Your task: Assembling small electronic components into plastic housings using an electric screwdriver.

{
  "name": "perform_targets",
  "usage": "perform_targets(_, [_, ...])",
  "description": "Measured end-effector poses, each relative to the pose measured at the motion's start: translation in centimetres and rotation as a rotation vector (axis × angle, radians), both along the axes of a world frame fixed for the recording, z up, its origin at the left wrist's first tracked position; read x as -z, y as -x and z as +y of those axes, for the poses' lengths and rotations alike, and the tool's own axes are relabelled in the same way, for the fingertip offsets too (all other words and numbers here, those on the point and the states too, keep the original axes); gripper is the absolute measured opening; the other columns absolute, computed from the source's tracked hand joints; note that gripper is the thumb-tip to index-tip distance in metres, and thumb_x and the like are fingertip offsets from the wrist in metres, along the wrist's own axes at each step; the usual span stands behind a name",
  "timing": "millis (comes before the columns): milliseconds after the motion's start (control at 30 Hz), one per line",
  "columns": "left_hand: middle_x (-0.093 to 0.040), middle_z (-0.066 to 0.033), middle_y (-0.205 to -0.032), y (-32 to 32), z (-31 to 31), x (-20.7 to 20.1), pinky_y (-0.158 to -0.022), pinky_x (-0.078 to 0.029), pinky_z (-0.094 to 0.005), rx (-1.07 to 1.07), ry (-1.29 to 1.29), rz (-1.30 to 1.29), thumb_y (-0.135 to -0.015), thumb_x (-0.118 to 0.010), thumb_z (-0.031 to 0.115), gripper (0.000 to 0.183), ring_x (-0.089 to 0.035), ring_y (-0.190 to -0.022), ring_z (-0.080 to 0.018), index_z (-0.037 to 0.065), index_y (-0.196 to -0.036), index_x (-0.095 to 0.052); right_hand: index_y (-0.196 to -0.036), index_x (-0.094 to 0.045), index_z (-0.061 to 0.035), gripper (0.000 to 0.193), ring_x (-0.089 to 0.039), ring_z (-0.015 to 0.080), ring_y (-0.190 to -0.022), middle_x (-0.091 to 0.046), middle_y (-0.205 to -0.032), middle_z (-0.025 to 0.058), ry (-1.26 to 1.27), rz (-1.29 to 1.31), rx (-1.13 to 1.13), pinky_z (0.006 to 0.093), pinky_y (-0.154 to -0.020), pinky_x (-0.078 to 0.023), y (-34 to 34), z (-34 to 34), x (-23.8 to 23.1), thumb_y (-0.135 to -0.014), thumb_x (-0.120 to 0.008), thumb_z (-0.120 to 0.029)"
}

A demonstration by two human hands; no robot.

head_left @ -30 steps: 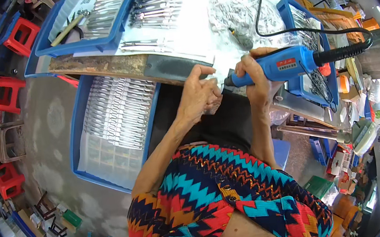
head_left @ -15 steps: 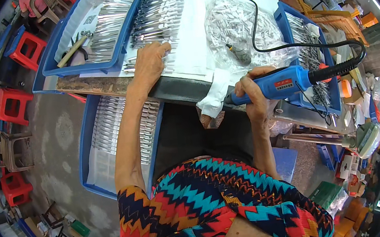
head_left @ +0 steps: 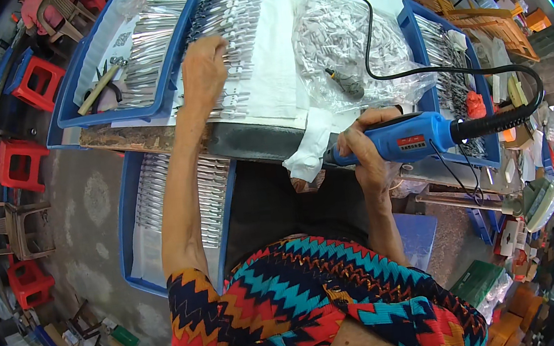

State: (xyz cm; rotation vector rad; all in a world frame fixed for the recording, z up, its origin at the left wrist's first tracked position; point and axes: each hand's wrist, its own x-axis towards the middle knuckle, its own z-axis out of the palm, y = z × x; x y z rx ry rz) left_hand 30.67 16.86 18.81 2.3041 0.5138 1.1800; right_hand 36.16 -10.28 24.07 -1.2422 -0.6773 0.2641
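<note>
- Blue barrel-shaped plastic power tool [head_left: 423, 136] is held at the near edge of the table [head_left: 260, 142], lying roughly level, nose aimed left.
- It's gripped near the front by the right hand [head_left: 370, 152], fingers wrapped round the body.
- Thick black cable [head_left: 506, 118] is attached at the rear and looped back over the tabletop.
- Crumpled white cloth [head_left: 308, 147] is draped over the edge just beside the nose; whether they're touching can't be told.
- Left hand [head_left: 203, 72] is held over the rows of slim silver metal pieces [head_left: 239, 20], fingers curled; whether anything's pinched in there can't be told.
- Clear plastic bag [head_left: 350, 35] is filled with small pale pieces and set right of those rows.
- Hammer with a pale yellowish handle [head_left: 100, 90] is laid in the rectangular blue plastic tray [head_left: 113, 115], next to shiny silver rods [head_left: 157, 46].
</note>
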Motion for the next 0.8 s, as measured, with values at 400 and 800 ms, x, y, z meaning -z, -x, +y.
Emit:
perform_targets(400, [-0.055, -0.0092, -0.087, -6.0, 4.0, 0.1, -0.074, -0.044, -0.041, -0.052, -0.394, 0.162, -0.076, -0.058, 0.004, 0.013, -0.052, -0.088, -0.029, 0.009, -0.087, -0.061, -0.094, -0.046, -0.0008, 0.031, -0.057, 0.0137, -0.056, -0.055, -0.067, 0.0084, -0.067, 0.066, -0.011, 0.0252, -0.053, -0.049, 0.1, -0.3, 0.5, -0.072, -0.064, 0.01])
perform_targets(800, [-0.06, -0.0113, -0.086, 0.3, -0.1, -4.3, -0.077, -0.04, -0.0377, -0.238, -0.589, -0.247, -0.074, -0.058, -0.005, 0.019, -0.055, -0.082, -0.0306, 0.003, -0.09, -0.057, -0.091, -0.049, 0.0007, 0.028, -0.058, 0.0134, -0.056, -0.056, -0.068, 0.0075, -0.108, 0.097, 0.009, 0.0246, -0.053, -0.048, 0.7, -0.2, 0.3, -0.07, -0.065, 0.01])
